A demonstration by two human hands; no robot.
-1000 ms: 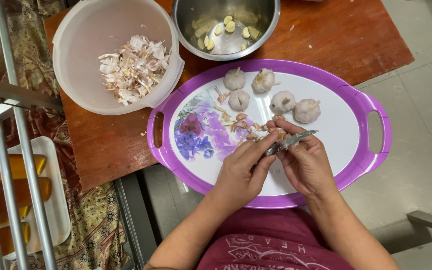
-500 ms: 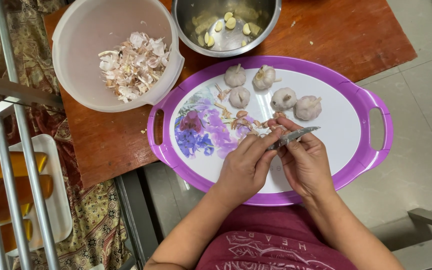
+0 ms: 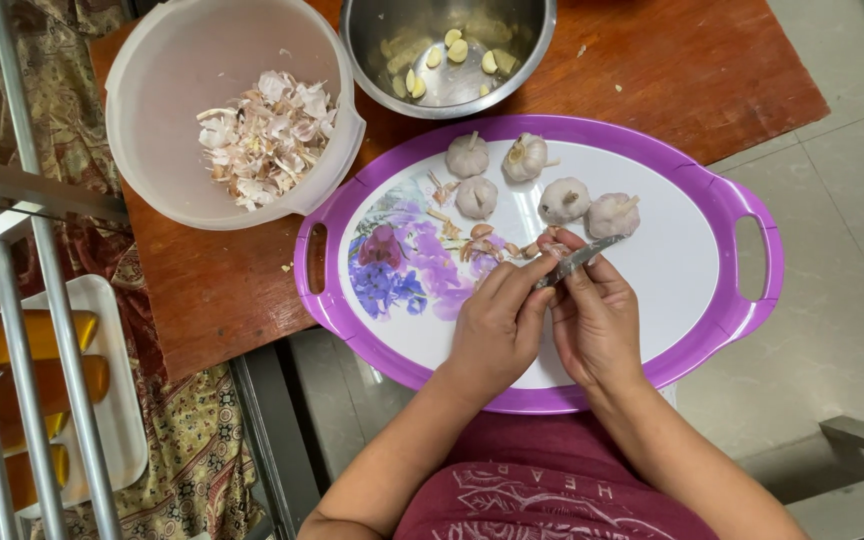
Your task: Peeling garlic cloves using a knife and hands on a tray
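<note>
Left hand [image 3: 497, 325]: fingers curled tight, tips pinching a small garlic clove [image 3: 550, 250] against the blade; the clove is mostly hidden by the fingertips.
Right hand [image 3: 597, 320]: clenched around a small knife [image 3: 577, 260], its thin grey metal blade angled up to the right, thumb pressed near the clove.
Clove's place: between both hands' fingertips, just above the white middle of the tray.
Tray [image 3: 722, 200]: oval plastic, purple rim with handle slots, glossy white face with a printed flower pattern.
Garlic bulbs [image 3: 564, 200]: five, round, papery white, lying on the tray beyond the hands.
Plastic bowl [image 3: 152, 90]: translucent white, holding dry, flaky skins.
Steel bowl [image 3: 532, 40]: shiny, holding smooth peeled cloves.
Table [image 3: 672, 80]: reddish-brown wood.
</note>
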